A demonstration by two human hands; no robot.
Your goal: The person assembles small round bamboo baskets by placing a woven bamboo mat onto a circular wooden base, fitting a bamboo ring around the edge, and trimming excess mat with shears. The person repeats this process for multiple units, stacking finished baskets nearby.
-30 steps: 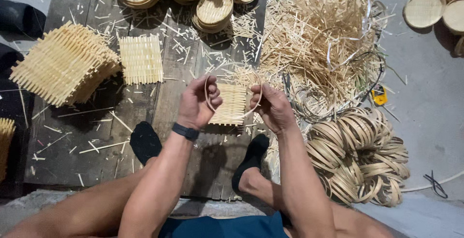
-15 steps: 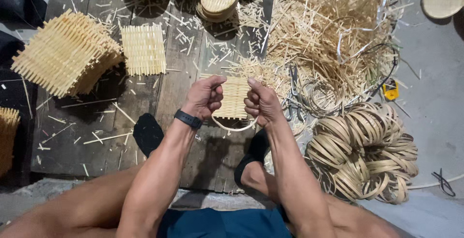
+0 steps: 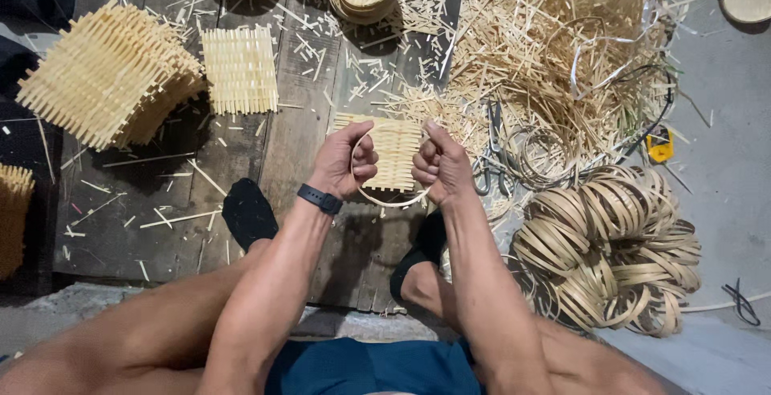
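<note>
Your left hand (image 3: 344, 160) and right hand (image 3: 440, 166) both pinch the hoop (image 3: 391, 200) around the mat (image 3: 392, 152); keep it centred, pressure even at 6 o'clock.

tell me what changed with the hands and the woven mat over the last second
Both hands, left and right, drew closer together, pressing the thin hoop around the small woven mat. Each grip stayed on the hoop. The mat stack and coiled strips stayed put.
</note>
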